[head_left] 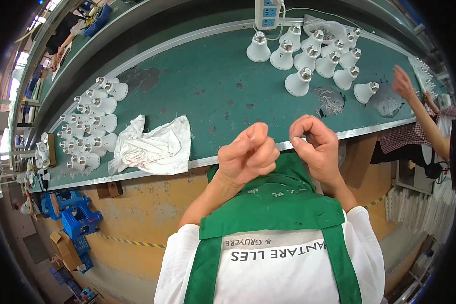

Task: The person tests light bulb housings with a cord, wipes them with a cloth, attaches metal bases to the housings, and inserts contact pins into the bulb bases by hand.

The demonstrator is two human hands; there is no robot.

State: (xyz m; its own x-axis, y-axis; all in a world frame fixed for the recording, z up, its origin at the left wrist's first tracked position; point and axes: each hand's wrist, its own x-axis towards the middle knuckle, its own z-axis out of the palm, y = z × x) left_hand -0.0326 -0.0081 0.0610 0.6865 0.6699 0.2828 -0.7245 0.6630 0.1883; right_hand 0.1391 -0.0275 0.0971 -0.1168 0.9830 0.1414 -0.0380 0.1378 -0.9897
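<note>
My left hand [249,154] is curled closed above the front edge of the green work table [207,96]. Beside it, my right hand [316,148] is pinched, thumb against index finger. Anything between the fingers of either hand is too small or hidden to make out. The hands are close together but apart. Beyond the right hand lies a pile of small thin metal pins [331,101]. Several white light bulbs [298,82] with silver screw caps stand behind it, and one bulb [366,92] leans to the right.
A crumpled white cloth [159,147] lies left, beside a cluster of light bulbs [93,121]. At the back are a power strip [267,14] and a plastic bag [329,29]. Another person's hand [403,83] reaches in at right, near a clear bag [388,105]. Blue stools [78,218] stand below left.
</note>
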